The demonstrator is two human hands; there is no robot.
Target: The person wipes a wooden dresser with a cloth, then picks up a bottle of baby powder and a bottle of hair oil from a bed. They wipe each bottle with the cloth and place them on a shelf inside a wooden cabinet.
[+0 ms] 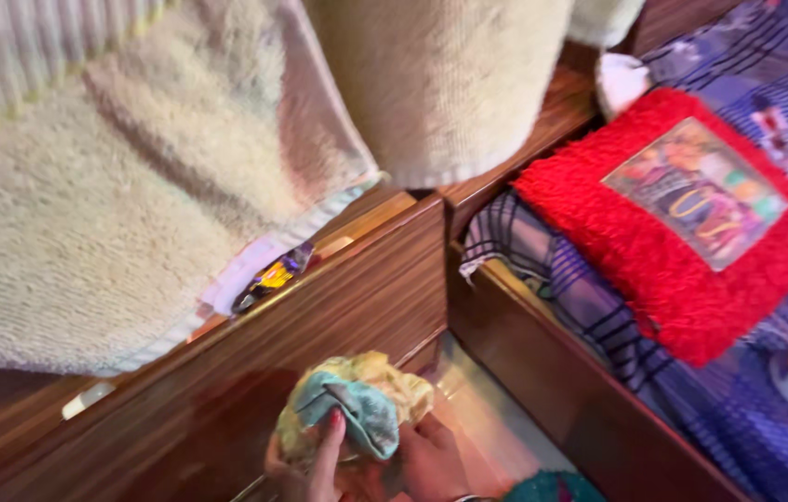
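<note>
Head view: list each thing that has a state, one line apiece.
Cloth: crumpled, gripped in both hands.
Left hand: closed on the cloth.
Right hand: closed on the cloth.
Red pillow: lying flat on the bed.
Cream towel: draped over the wooden furniture.

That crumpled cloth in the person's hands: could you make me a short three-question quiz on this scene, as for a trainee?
1. True or false: both hands grip the crumpled cloth.
2. What colour is the fluffy cushion on the bed? A) green B) red C) black
3. Fill in: the cloth is held against a glossy ______ panel.

Key
1. True: the left hand and right hand both hold it.
2. B.
3. Wooden.
</note>
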